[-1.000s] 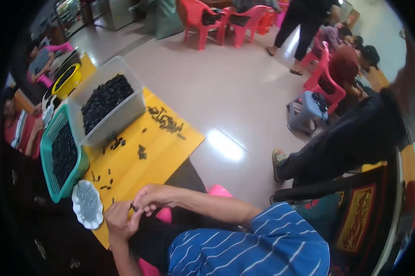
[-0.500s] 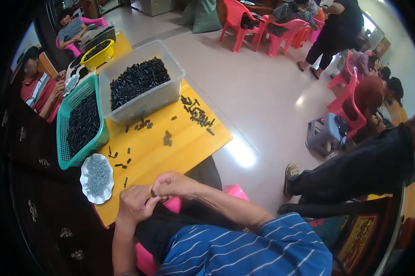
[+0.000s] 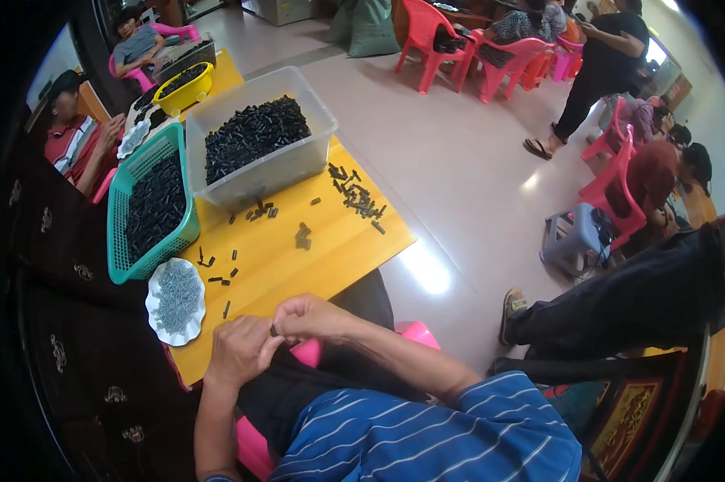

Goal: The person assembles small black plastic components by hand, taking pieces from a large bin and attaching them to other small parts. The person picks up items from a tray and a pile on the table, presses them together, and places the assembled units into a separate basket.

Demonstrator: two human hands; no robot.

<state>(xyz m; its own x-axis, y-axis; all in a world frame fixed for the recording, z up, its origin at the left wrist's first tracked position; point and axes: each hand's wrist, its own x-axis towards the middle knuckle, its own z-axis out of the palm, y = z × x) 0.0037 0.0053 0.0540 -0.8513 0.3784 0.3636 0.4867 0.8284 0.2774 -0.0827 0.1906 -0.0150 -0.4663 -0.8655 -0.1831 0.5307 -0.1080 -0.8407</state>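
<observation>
My left hand and my right hand meet in front of the table's near edge, fingers closed. Between their fingertips is a small black plastic piece, mostly covered by the fingers. Just beyond the left hand lies a single black piece. A white scalloped dish of small silvery metal pins or screws stands to its left. Farther off are a green plastic basket and a translucent bin, both full of black pieces.
Loose black pieces lie along the right side of the yellow table. A yellow tub stands at the far end, near two seated people. Dark drawers line the left. On the right are a grey stool and a person's leg.
The whole view has shifted slightly, so the table appears a little higher and to the right. Both hands stay together at the black piece. The red-shirted person at left has raised their hands.
</observation>
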